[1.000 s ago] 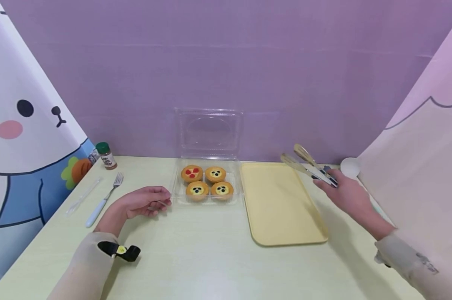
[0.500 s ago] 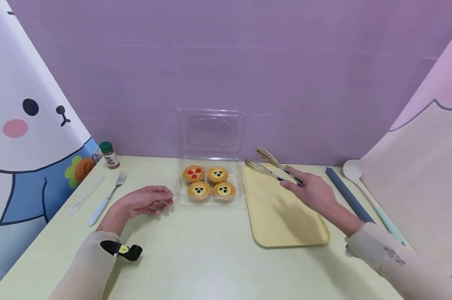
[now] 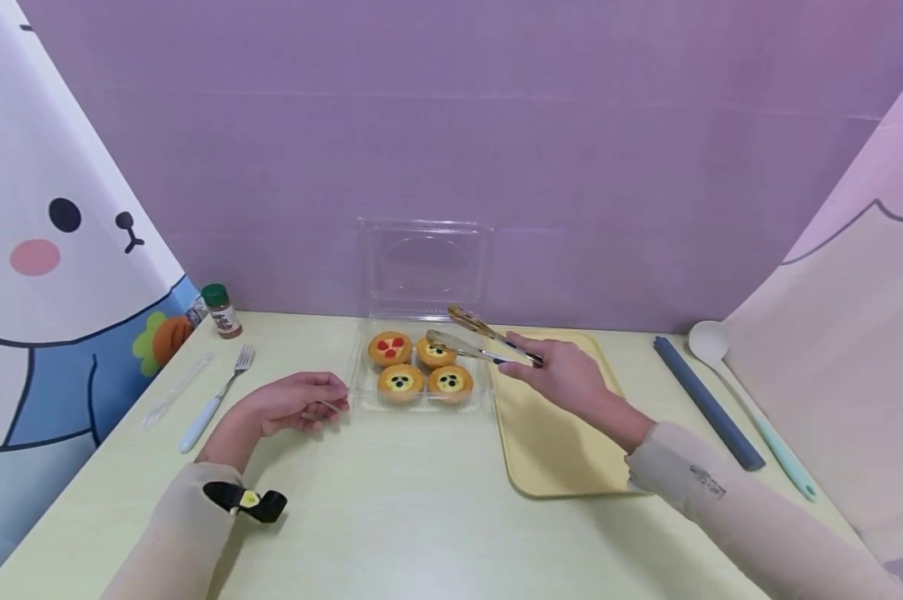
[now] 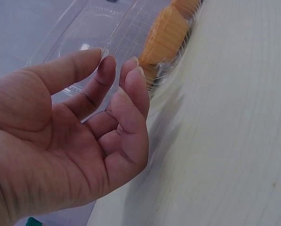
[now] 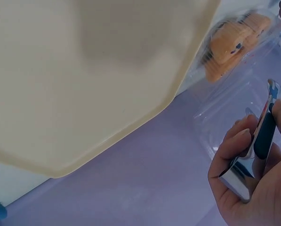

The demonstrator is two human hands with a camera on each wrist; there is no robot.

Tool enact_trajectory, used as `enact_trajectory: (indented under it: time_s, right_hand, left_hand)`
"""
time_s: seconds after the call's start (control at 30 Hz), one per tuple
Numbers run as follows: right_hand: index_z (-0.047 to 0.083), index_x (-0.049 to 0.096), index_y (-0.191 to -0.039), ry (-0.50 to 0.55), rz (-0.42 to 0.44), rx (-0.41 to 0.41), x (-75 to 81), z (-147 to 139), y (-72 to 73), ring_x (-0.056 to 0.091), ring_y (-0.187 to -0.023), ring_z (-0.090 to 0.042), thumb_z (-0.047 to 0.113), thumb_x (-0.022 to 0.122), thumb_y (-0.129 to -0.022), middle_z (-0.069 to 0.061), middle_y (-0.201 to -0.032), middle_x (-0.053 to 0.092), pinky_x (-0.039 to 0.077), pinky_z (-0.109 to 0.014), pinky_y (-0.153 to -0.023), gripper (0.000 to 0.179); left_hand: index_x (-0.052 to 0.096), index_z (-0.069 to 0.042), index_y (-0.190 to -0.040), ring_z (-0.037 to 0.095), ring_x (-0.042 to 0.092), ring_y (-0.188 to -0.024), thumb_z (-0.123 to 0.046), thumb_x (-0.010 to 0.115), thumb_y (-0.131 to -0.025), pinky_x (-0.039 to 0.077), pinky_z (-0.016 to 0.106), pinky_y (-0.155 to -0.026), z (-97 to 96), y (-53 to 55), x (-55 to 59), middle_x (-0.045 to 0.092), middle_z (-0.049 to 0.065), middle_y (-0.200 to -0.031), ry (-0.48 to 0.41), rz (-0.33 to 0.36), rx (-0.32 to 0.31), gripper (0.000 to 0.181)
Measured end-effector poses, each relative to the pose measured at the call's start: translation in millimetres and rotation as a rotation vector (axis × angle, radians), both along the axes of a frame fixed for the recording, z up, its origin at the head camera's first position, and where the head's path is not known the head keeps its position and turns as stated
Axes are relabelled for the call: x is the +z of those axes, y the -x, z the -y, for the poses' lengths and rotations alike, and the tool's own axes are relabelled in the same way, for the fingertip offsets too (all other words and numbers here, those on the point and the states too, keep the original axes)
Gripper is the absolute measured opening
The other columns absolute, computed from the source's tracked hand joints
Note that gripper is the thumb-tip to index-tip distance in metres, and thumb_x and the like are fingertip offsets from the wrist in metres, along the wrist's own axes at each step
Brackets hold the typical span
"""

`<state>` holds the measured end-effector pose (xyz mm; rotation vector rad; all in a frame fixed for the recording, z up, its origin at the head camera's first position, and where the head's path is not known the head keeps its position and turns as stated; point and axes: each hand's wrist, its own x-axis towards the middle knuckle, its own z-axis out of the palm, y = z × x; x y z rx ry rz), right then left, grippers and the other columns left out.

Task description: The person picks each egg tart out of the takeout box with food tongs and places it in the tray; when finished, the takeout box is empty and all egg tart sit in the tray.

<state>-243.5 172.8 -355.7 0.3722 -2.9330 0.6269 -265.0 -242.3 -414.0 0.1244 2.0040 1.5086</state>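
My right hand (image 3: 567,375) grips a pair of metal tongs (image 5: 248,165) by the handles. The tong tips are spread apart and overlap the back right tart in the head view. Several small tarts (image 3: 401,382) sit in a clear plastic clamshell box (image 3: 361,404), its lid (image 3: 425,262) raised. One tart (image 3: 390,348) has red topping; the others carry dark dots on yellow filling. My left hand (image 3: 294,404) hovers at the box's front left corner, fingers loosely curled, thumb and index tips close together. No object shows within it.
A yellow tray (image 3: 549,467) lies right of the box, partly under my right arm. Beyond it lie a dark blue rod (image 3: 706,404) and a long-handled white spoon (image 3: 751,408). At left are a fork (image 3: 215,396), a clear plastic utensil (image 3: 177,390) and a green-capped jar (image 3: 222,312).
My right hand has carried the tongs leftward, from the tray's right side to over the tarts. The left hand has stayed by the box. The blue rod and spoon have come into full view.
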Motion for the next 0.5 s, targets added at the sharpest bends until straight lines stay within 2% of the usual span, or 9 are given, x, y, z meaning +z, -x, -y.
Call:
enact_trajectory:
  time_s: [0.33, 0.5]
  right_hand:
    - [0.034, 0.053, -0.144, -0.017, 0.041, 0.019, -6.7, 27.5, 14.6, 0.035, -0.052, -0.013, 0.059, 0.067, -0.089, 0.006, -0.055, 0.039, 0.026, -0.030, -0.044, 0.062]
    - [0.035, 0.051, -0.146, -0.032, 0.066, 0.041, -12.6, 41.1, 25.3, 0.031, -0.050, -0.012, 0.059, 0.065, -0.090, 0.003, -0.059, 0.046, 0.025, -0.029, -0.044, 0.062]
  left_hand:
    - [0.056, -0.005, -0.116, 0.015, 0.062, -0.087, -0.033, 0.059, -0.101, 0.052, 0.027, -0.070, -0.1, 0.4, -0.2, 0.066, 0.002, -0.103, -0.003, 0.003, 0.000, 0.033]
    - [0.056, -0.005, -0.116, 0.015, 0.062, -0.088, -0.033, 0.058, -0.102, 0.052, 0.027, -0.071, 0.0, 0.6, -0.5, 0.065, 0.002, -0.103, 0.003, 0.004, 0.004, 0.032]
